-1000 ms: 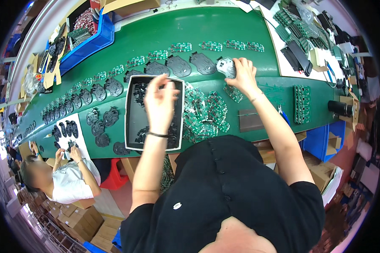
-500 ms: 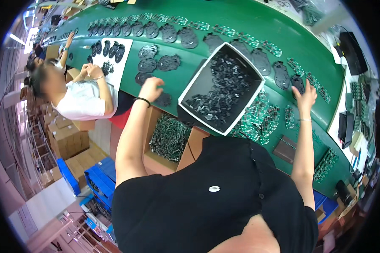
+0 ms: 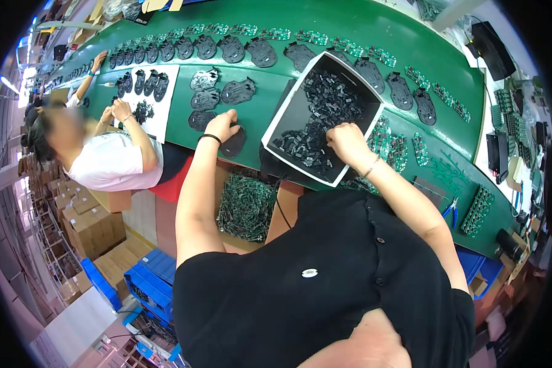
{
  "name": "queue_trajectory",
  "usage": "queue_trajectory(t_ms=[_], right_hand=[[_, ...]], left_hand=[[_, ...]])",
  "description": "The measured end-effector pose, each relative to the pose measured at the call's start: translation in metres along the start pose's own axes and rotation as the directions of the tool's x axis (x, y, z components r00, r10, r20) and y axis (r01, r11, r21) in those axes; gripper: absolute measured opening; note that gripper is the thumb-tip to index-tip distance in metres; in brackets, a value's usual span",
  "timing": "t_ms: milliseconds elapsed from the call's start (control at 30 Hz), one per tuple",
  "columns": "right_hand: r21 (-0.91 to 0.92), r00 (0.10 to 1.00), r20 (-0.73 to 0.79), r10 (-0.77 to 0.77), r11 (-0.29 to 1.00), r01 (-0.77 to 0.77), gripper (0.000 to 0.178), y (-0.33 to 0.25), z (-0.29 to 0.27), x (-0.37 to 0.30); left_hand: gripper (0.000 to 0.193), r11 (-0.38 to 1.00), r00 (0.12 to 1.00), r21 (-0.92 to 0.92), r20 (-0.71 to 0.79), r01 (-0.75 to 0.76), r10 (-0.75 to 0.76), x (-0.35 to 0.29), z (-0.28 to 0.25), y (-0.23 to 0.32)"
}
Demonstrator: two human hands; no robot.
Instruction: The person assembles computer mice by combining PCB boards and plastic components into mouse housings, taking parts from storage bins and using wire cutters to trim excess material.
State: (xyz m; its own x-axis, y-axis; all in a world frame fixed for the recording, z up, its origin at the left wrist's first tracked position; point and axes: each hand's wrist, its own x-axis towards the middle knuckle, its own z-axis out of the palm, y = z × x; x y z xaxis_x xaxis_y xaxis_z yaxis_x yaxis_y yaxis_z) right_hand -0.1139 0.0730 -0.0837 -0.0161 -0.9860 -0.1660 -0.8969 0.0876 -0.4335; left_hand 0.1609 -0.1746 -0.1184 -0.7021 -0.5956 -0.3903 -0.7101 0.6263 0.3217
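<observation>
My right hand (image 3: pixel 349 145) is inside the white-rimmed box (image 3: pixel 275 121), its fingers drawn together at the heap of small black plastic parts (image 3: pixel 310 135). Whatever the fingertips pinch is hidden. Left of the box, my left hand (image 3: pixel 221 127) has its fingers curled in beside a dark, mouse-shaped base (image 3: pixel 233 145) near the table's front edge. What lies between those fingers, if anything, is too small to make out. More black bases (image 3: pixel 238 91) lie just beyond this hand, and a long row of them (image 3: pixel 262 53) runs across the table.
Green circuit boards (image 3: pixel 313 37) line up behind the bases, with more piled (image 3: pixel 394 147) right of the box. Blue-handled pliers (image 3: pixel 451 211) lie at the right. A carton of boards (image 3: pixel 245 208) stands below the front edge. A co-worker (image 3: pixel 110 147) sits at the left.
My right hand has moved left from the bases at the far right into the box. The left hand's fingers have drawn closer together near the same base. The view has shifted slightly.
</observation>
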Motion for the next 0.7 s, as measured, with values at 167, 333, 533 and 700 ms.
queue_trajectory(t_ms=[167,333,533,700], right_hand=[[0.793,0.962,0.006,0.273,0.584,-0.171,0.015,0.022,-0.018,-0.008],[0.923,0.893,0.295,0.339,-0.342,-0.175,0.024,0.038,-0.066,-0.040],[0.844,0.944,0.199,0.265,-0.536,-0.028,0.021,0.047,-0.106,-0.091],[0.810,0.954,0.111,0.278,-0.582,0.075,0.021,0.057,-0.126,-0.132]], left_hand=[[0.022,0.915,0.992,-0.384,0.021,0.121,-0.122,-0.001,-0.018,-0.034],[0.027,0.479,0.843,-0.870,-0.168,0.117,-0.510,-0.019,-0.087,0.017],[0.028,0.122,0.939,-0.990,-0.111,-0.075,-0.325,-0.024,-0.106,0.171],[0.016,-0.016,0.995,-1.000,0.022,0.021,-0.101,-0.011,-0.064,0.278]])
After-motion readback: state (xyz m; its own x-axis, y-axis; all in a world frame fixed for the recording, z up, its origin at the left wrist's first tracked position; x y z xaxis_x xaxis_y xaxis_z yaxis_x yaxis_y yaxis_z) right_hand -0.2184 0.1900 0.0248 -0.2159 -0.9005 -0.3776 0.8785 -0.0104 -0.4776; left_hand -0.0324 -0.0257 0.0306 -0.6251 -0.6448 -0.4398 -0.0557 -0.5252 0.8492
